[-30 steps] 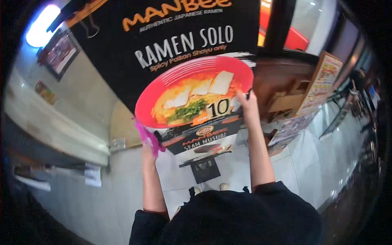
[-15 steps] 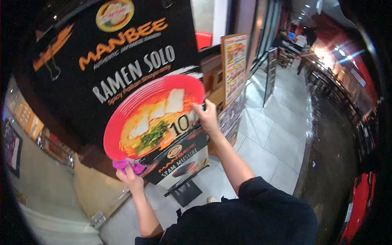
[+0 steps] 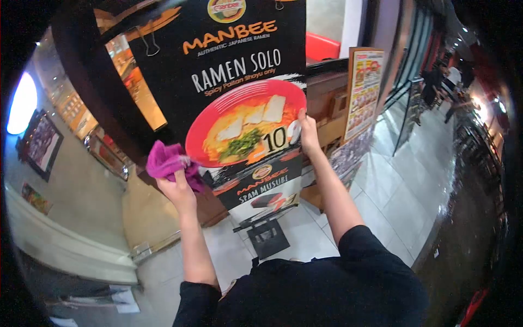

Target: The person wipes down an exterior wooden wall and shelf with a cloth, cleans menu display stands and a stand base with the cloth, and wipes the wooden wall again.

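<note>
A tall black poster banner [image 3: 239,71] with a printed red ramen bowl stands upright in front of me, on a black base [image 3: 268,238]. My left hand [image 3: 178,191] is closed on a bunched purple cloth [image 3: 166,159] at the banner's left edge, beside the printed bowl. Some of those fingers are hidden by the cloth. On the opposite side, my right hand [image 3: 309,133] grips the banner's right edge, thumb in front and the other fingers mostly hidden behind. A binder clip [image 3: 150,46] hangs at the banner's upper left.
Behind the banner on the right stands a menu board [image 3: 364,92], with a dark easel sign [image 3: 408,114] farther along the tiled walkway [image 3: 406,180]. People [image 3: 449,79] are in the distance. A wall [image 3: 81,212] with a framed picture [image 3: 42,144] lies to my left.
The view has turned left, so the banner sits farther right. My left hand and the cloth have moved up along the left edge. My right hand keeps hold of the right edge.
</note>
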